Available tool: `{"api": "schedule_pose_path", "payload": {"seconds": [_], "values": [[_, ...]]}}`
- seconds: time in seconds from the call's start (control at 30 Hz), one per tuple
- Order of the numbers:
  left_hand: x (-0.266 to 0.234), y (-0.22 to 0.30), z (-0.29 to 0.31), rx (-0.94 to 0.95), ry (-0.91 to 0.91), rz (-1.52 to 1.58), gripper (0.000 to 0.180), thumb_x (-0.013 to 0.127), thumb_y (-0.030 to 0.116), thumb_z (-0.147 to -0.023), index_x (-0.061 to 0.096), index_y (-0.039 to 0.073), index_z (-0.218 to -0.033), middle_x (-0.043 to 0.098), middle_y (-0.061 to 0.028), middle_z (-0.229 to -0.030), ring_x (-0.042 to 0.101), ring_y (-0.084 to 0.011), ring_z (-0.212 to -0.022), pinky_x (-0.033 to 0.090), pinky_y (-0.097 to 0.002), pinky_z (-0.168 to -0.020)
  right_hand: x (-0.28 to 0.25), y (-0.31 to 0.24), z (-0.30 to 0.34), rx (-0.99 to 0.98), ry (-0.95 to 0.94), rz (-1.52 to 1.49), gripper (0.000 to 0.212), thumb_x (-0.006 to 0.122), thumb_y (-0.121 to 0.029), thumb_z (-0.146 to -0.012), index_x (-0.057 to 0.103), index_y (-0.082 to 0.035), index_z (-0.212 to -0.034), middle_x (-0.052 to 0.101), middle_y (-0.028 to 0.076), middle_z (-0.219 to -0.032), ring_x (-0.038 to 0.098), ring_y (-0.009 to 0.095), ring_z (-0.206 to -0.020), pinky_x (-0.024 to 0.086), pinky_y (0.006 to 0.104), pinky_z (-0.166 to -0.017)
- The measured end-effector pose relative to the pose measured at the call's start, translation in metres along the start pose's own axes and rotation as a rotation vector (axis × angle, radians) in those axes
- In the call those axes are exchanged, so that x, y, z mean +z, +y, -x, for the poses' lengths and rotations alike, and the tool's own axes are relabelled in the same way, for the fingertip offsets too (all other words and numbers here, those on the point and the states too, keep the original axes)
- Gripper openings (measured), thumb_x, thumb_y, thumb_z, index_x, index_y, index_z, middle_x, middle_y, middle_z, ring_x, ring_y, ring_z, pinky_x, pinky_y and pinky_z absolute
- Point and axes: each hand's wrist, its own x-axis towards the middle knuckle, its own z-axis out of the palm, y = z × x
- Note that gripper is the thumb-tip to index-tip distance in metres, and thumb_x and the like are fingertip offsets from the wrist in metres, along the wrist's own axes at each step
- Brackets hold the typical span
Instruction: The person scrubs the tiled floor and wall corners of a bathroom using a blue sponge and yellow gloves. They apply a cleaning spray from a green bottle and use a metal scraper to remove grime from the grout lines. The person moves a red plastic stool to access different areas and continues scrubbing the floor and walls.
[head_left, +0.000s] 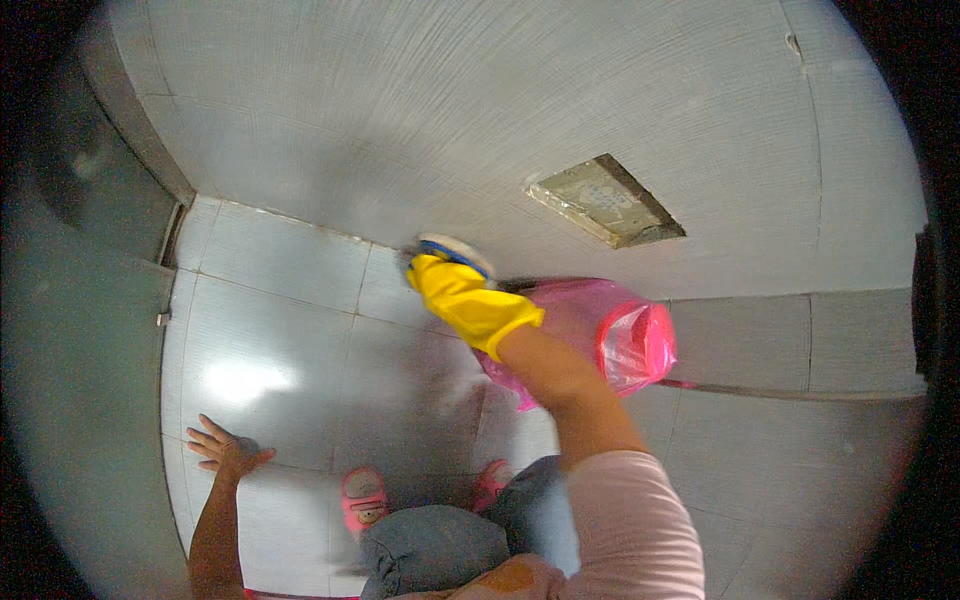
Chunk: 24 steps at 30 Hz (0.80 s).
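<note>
My right hand [450,292], in a yellow rubber glove, grips an oval blue-and-cream scrub brush [458,252]. The brush meets the grey wall [330,190] low down, close to where it joins the floor; its bristles are hard to make out. Bare, with its fingers spread, my left hand [228,455] is pressed on the grey floor tiles [270,320] to the left. Beside my right forearm is a pink bin [655,345] with a thin pink plastic bag [570,300] around it, close against the wall.
A recessed rectangular opening [605,203] with rough edges is in the wall above the bin. A greenish-grey door [90,260] with a metal frame stands on the left. My pink sandals [364,497] rest on the tiles below my bent knees.
</note>
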Motion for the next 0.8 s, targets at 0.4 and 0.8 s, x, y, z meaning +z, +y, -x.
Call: {"api": "schedule_pose_path", "payload": {"seconds": [0.4,0.8], "values": [[-0.002,-0.019,0.000,-0.054,-0.011,0.002,0.150,0.087,0.039,-0.044,-0.034,0.012,-0.129,-0.031,-0.0267,-0.134,-0.021,-0.0401,-0.129,0.004,-0.0603,-0.102,-0.073,-0.046,0.008,-0.193,0.102,0.156,0.022,0.056,-0.037,-0.077,0.054,-0.014,-0.078,0.056,0.010,-0.074,0.054,0.032,-0.071,0.041,0.0404,-0.057],[0.001,-0.022,0.001,-0.077,-0.050,0.025,0.153,0.087,0.042,-0.041,-0.035,0.011,-0.128,-0.032,-0.0273,-0.134,-0.024,-0.0397,-0.128,0.002,-0.0613,-0.101,-0.041,-0.053,0.001,0.069,-0.120,0.025,0.026,0.057,-0.030,-0.079,0.055,-0.011,-0.061,0.053,0.005,-0.058,0.052,0.018,-0.052,0.043,0.0357,-0.047]]}}
